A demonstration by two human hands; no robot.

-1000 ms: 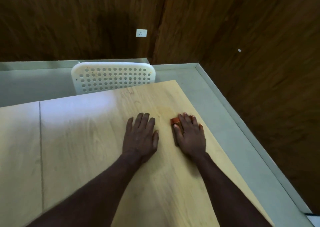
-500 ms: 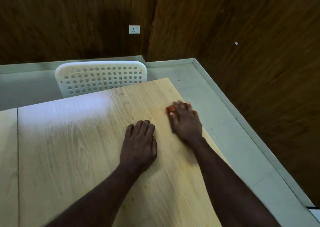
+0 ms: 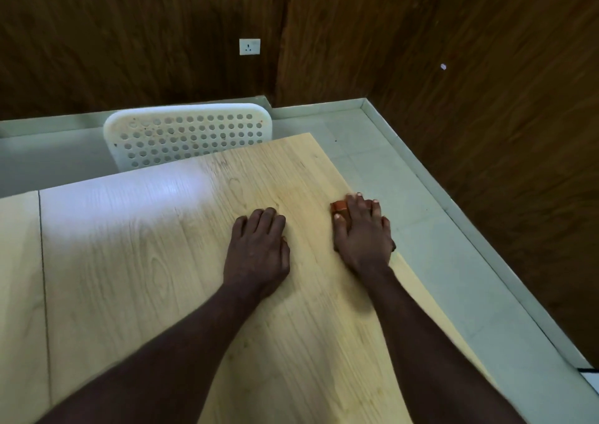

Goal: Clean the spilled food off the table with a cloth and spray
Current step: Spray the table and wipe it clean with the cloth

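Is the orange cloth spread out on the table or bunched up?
Not spread: the orange cloth sits almost wholly under the right hand, only a corner showing past the fingers. Folded or wadded, cannot tell.

You are working in dim, warm light. A pale, cool glare lies across the far left of the table (image 3: 308,342) and washes out the grain there. Your forearms (image 3: 168,359) read almost black and cast soft shadows on the wood beside them. The panelled walls (image 3: 486,132) stay dark, deepest behind the chair (image 3: 188,135). Fine detail is soft throughout, and straight lines bow near the left and right edges.
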